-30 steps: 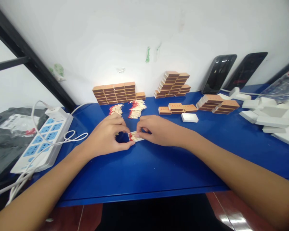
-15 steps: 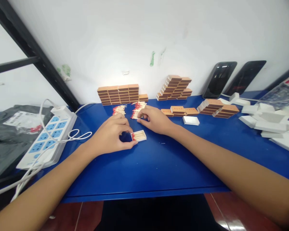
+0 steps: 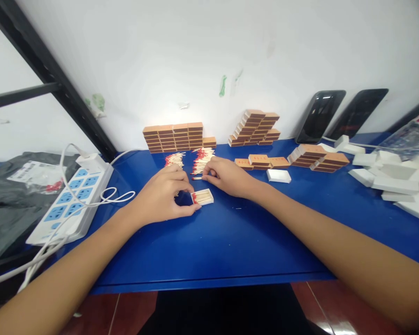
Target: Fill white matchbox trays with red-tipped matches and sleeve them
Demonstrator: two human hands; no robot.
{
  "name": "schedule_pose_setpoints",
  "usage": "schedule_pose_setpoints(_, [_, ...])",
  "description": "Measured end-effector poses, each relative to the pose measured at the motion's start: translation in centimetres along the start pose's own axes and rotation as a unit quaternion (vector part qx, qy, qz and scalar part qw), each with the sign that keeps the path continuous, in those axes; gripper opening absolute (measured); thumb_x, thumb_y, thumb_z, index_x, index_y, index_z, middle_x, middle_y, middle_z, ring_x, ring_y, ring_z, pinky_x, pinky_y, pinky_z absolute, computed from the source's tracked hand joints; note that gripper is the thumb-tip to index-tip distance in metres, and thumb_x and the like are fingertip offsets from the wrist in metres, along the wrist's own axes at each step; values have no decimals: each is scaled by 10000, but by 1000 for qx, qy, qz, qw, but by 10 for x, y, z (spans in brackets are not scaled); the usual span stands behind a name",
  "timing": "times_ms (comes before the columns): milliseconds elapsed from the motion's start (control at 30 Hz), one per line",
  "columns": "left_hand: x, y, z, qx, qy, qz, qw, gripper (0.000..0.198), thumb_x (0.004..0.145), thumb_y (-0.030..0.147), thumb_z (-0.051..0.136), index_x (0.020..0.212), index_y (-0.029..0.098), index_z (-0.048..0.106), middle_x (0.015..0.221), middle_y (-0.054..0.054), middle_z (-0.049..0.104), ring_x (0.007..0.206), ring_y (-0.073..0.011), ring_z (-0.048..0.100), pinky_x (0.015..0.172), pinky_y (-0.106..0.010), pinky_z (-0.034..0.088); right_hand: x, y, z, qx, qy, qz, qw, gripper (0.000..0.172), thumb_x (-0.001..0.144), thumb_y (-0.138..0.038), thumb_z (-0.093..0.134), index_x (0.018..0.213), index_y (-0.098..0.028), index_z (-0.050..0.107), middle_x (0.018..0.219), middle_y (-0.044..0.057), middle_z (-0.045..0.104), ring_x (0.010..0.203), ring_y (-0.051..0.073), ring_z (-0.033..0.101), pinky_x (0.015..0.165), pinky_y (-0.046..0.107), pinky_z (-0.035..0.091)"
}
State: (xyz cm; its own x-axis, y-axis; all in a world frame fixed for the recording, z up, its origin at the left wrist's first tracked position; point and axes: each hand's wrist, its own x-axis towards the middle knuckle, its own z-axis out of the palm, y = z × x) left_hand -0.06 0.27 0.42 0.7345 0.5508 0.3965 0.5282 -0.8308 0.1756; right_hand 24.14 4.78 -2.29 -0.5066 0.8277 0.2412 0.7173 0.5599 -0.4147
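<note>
My left hand pinches the left end of a small white matchbox tray filled with red-tipped matches, holding it on the blue table. Just beyond the tray, my right hand is closed, its fingertips pinching a single match. Two loose heaps of matches lie just behind both hands, one by the left knuckles.
Stacks of brown matchboxes line the wall, with more stacks and loose boxes to the right. White trays crowd the right side; one tray lies alone. A power strip with cables sits left. Two dark phones lean against the wall.
My right hand left the tray, reached back to the match heap, and now draws a single match toward the tray. The left hand kept hold of the tray.
</note>
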Motion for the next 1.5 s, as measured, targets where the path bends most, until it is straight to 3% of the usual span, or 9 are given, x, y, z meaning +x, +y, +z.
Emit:
schedule_pose_setpoints(200, [0,-1,0,9,1,4,1000,243,871,444,841,917,205,833,843,-42,721,862,-224,610,857,-414,523,-10,1,-7,-5,-31,3,1000,94,1041,-183,612,975,-170,679,996,64,629,907,190,573,828,302,420])
schedule_pose_setpoints(633, [0,-3,1,10,15,1,1000,235,863,416,859,928,192,834,818,-37,716,832,-211,623,858,-405,531,-34,-8,-33,12,-16,2,1000,126,1050,-266,578,959,-208,644,1015,61,619,848,193,556,742,316,382])
schedule_pose_setpoints(800, [0,-5,0,25,26,10,999,255,882,441,840,898,187,827,847,-48,743,842,-216,630,857,-408,521,-34,-7,-33,2,-16,1,1000,117,1050,-247,572,970,-202,644,1011,60,613,845,193,551,741,320,378])
schedule_pose_setpoints(1033, [2,-4,-2,32,30,3,999,226,874,425,843,886,202,818,851,-39,751,850,-215,629,876,-410,514,-35,-9,-37,-13,31,3,999,109,1051,-225,562,985,-191,643,1026,61,596,826,186,534,731,325,367])
schedule_pose_setpoints(1233, [1,-6,-1,32,29,4,999,247,857,428,867,939,198,825,818,-34,736,842,-218,638,843,-403,514,-37,-18,-33,7,16,-10,1000,125,1069,-265,597,990,-191,659,1025,50,604,810,171,543,740,321,393])
schedule_pose_setpoints(1500, [0,-5,0,22,27,-1,999,240,863,428,865,946,206,829,848,-41,748,841,-217,642,849,-412,533,-41,-23,-23,4,-6,-46,999,102,1068,-196,570,996,-189,642,1034,63,624,841,182,570,748,315,410])
